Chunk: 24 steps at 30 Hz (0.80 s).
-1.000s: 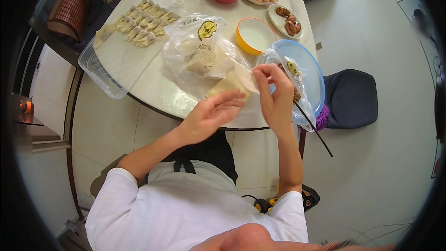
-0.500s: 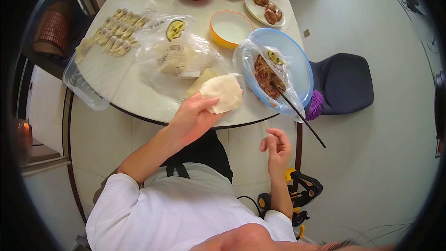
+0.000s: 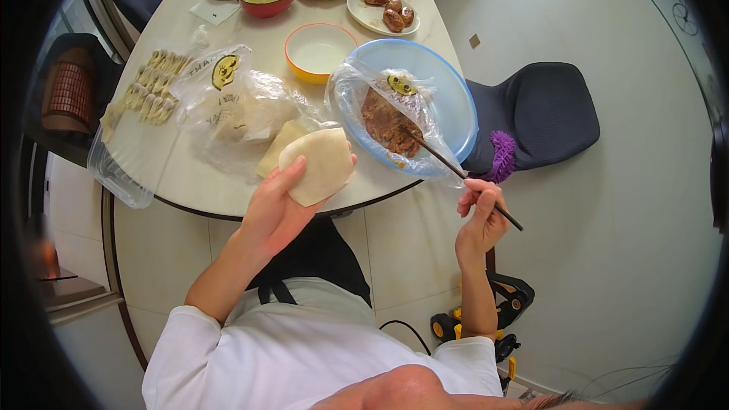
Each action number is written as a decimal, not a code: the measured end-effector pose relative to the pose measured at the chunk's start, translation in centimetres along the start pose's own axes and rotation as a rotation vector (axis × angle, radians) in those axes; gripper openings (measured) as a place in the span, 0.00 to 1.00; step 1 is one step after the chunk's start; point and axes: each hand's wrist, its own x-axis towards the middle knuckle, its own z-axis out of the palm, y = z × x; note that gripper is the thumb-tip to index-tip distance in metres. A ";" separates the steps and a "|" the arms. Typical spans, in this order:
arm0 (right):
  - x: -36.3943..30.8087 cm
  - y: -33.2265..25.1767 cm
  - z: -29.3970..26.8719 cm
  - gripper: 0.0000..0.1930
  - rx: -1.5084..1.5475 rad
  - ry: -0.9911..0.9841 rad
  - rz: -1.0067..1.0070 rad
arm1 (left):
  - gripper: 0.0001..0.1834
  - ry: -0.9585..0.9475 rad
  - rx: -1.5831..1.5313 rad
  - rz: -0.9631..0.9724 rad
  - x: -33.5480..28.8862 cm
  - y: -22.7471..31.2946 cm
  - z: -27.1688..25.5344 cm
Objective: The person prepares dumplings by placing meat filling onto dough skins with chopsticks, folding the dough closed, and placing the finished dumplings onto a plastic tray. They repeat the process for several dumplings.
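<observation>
A pale dough wrapper lies across the fingers of my left hand, with the thumb pressing on its near edge. My right hand grips dark chopsticks near their upper end. Their tips rest in brown minced filling, which sits in a clear plastic bag inside a blue basin. Just beyond my left hand, more wrappers lie on the table beside a printed plastic bag. Rows of folded dumplings stand at the table's left side.
An orange-rimmed bowl of whitish liquid stands behind the basin. Farther back are a soup bowl, a plate of browned pieces and other dishes. A clear plastic container juts past the left table edge. A dark chair stands right.
My right hand has risen and closed on the chopsticks. My left hand still holds the wrapper, now more squarely facing up. The whole view has shifted, so the table things appear farther left.
</observation>
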 end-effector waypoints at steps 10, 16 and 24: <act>2.3 1.1 1.6 0.18 0.224 -0.108 0.149 | 0.27 0.028 -0.001 -0.046 0.3 -0.8 0.0; 2.6 2.2 1.6 0.19 0.263 -0.123 0.189 | 0.27 0.027 -0.040 -0.059 0.6 -1.0 -0.3; 3.1 2.3 1.5 0.20 0.306 -0.127 0.297 | 0.27 0.021 -0.007 -0.071 0.8 -1.1 -0.5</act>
